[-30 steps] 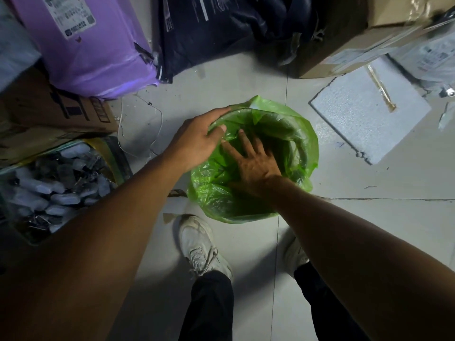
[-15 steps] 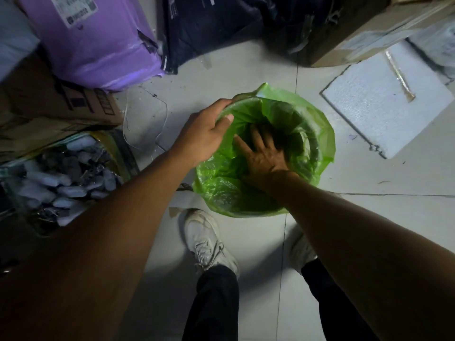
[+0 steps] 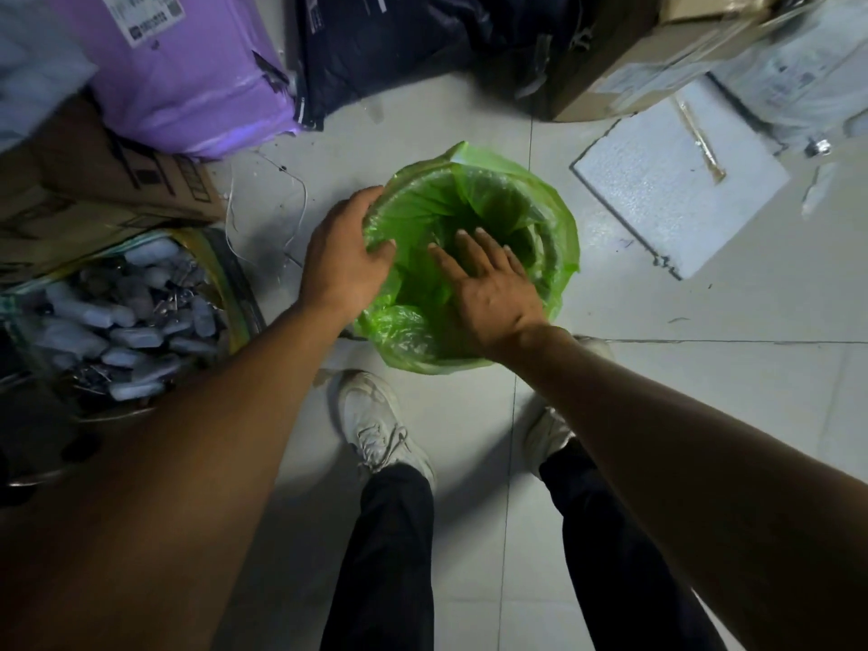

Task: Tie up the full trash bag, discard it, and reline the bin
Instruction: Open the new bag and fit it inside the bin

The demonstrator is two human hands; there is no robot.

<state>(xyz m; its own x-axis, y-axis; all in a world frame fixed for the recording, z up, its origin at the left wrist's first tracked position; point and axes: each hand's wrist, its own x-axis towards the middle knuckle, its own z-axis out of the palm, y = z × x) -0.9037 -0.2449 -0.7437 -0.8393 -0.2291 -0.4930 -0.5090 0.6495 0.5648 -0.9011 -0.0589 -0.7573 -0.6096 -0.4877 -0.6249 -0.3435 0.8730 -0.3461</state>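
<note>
Relining, by the look of it: you are pressing the green liner [image 3: 474, 213] down inside the bin with your right hand [image 3: 493, 288], fingers straight, while your left hand [image 3: 343, 256] is pinching the liner at the bin's near-left rim. No tied bag in view; presumably discarded.

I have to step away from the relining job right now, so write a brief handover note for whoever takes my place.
Left hand: grips the green bag at the bin's left rim, thumb hooked over the edge.
Right hand: open, fingers straight, pressing the liner down inside the bin.
The bin itself is hidden under the bag, standing on the tiled floor in front of the feet.
Done: new bag is in and folded over the rim most of the way round. The old bag is not in view.
Left: push the liner to the bottom and even out the overhang.
</note>
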